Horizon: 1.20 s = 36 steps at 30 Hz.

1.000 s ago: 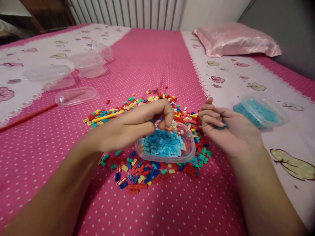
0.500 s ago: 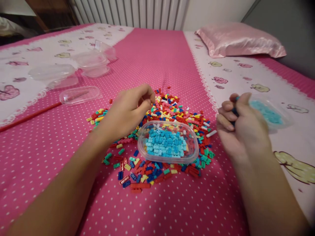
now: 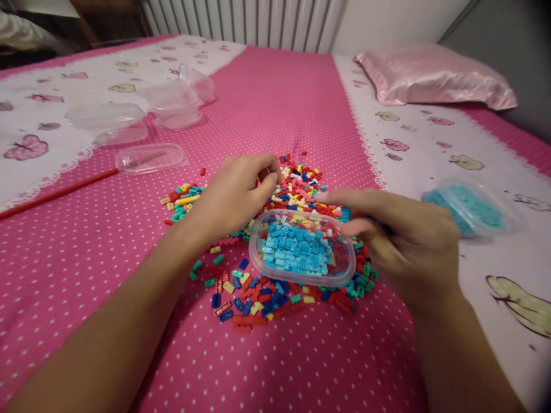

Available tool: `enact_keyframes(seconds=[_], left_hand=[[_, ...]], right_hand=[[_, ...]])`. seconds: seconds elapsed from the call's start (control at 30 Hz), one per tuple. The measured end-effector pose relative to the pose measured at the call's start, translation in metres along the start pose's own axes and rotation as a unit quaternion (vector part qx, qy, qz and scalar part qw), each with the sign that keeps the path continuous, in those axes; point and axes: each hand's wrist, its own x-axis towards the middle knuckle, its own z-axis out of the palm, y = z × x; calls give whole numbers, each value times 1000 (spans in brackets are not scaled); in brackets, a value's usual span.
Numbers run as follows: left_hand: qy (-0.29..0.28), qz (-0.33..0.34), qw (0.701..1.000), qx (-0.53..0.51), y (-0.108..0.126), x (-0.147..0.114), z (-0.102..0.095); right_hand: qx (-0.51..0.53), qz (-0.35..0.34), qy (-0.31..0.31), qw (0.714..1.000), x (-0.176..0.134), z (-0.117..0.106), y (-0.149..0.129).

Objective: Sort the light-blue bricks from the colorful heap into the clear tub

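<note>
A loose pile of small building bricks (image 3: pixel 253 298) in many colours lies on the pink cloth. Among it sits a clear plastic tub (image 3: pixel 344 274) with light-blue bricks (image 3: pixel 297 249) inside. My left hand (image 3: pixel 247 186) rests at the pile's left side, beyond the tub's far-left corner, fingers curled and tips pressed together; whatever they hold is hidden. Over the tub's right end is my right hand (image 3: pixel 400 244), index finger stretched toward the pile and other fingers curled. Blue bricks (image 3: pixel 345 214) show between its thumb and fingers; their number is unclear.
Another clear tub (image 3: pixel 501 209) of light-blue bricks stands at the right. Several clear tubs (image 3: pixel 170 97) and a clear lid (image 3: pixel 150 159) lie at left, near a red stick (image 3: pixel 60 193). A pink pillow (image 3: pixel 434 77) lies far right, a radiator (image 3: pixel 245 23) behind.
My right hand has swung left from beside the right tub to the middle tub's right end and turned palm down. My left hand stays over the pile. The view has shifted slightly.
</note>
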Motion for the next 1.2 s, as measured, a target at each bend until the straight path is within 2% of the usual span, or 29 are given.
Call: enact_keyframes(seconds=[0.07, 0.13, 0.17, 0.23, 0.27, 0.3, 0.37, 0.43, 0.47, 0.53, 0.6, 0.63, 0.7, 0.83, 1.0, 1.07, 1.13, 1.2], left_hand=[[24, -7, 1000, -5, 1, 0, -1], [42, -13, 999, -9, 2, 1, -1], [45, -15, 999, -11, 2, 1, -2], [43, -19, 999, -10, 2, 1, -2], [41, -19, 999, -9, 2, 1, -2], [38, -20, 999, -8, 2, 1, -2], [33, -19, 999, -6, 2, 0, -2], [24, -20, 1000, -4, 2, 0, -2], [20, -20, 1000, -2, 2, 0, -2], [14, -22, 1000, 1, 2, 0, -2], [11, -22, 1000, 4, 2, 0, -3], [11, -23, 1000, 6, 2, 1, -3], [9, -25, 1000, 11, 2, 1, -3], [6, -30, 999, 19, 2, 1, -3], [3, -25, 1000, 14, 2, 0, -2], [1, -25, 1000, 12, 2, 0, -2], [-1, -25, 1000, 11, 2, -1, -2], [-5, -24, 1000, 14, 2, -1, -2]], right_hand=[[10, -2, -50, 999, 0, 1, 0], [43, 22, -64, 997, 1, 3, -2], [77, 43, -41, 995, 2, 4, -3], [184, 107, 58, 975, 5, 4, -2], [255, 148, 117, 948, 6, 2, 0], [328, 194, 171, 909, 7, -1, 4], [459, 288, 214, 813, 7, -10, 18], [529, 391, 180, 731, 3, -18, 35], [545, 433, 158, 700, 0, -20, 43], [561, 482, 138, 659, -4, -18, 53], [563, 496, 141, 646, -7, -13, 57], [561, 492, 146, 650, -7, -10, 57], [551, 465, 150, 677, -5, -7, 54], [496, 394, 139, 761, 3, -10, 42], [397, 313, 190, 842, 7, 0, 17], [340, 274, 171, 883, 6, 7, 9], [245, 235, 118, 933, 5, 12, 4], [143, 193, 73, 968, 4, 14, 1]])
